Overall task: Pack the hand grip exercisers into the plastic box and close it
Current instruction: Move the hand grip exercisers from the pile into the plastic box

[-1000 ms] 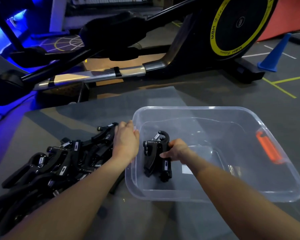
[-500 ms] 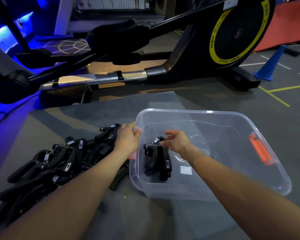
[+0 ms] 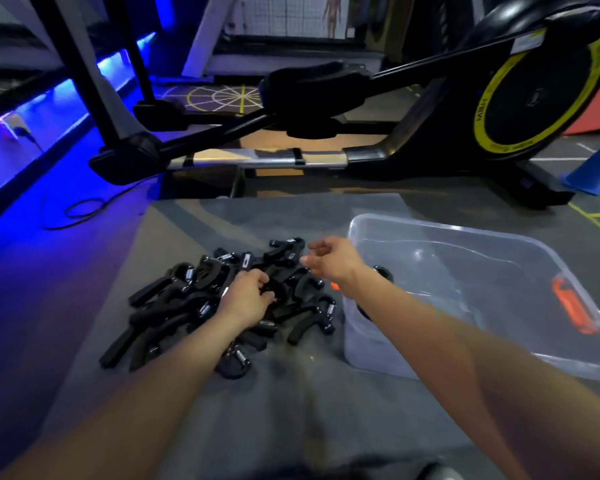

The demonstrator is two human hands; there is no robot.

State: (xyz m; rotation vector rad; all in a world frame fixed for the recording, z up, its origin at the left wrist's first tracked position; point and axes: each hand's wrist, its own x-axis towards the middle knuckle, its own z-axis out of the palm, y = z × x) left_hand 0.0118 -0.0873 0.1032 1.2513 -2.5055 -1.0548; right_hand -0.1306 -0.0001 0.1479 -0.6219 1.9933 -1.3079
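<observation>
A pile of several black hand grip exercisers (image 3: 187, 306) lies on the grey mat, left of the clear plastic box (image 3: 520, 258). My left hand (image 3: 246, 299) is down in the middle of the pile, fingers curled round one black exerciser. My right hand (image 3: 333, 259) hovers over the pile's right edge, beside the box's left wall, fingers loosely spread and holding nothing. Exercisers lying in the box (image 3: 383, 273) show only partly behind my right forearm. The box has an orange latch (image 3: 572, 310) on its right end. No lid is in view.
A black and yellow exercise machine (image 3: 520, 98) with a silver rail (image 3: 257, 159) stands across the floor just beyond the mat. A blue cone (image 3: 593, 171) sits at the right. A black cable (image 3: 80, 209) lies on the blue-lit floor at the left.
My right hand let go of the exercisers in the box and crossed left over the box wall to the pile. My left hand left the box's edge and reached into the pile.
</observation>
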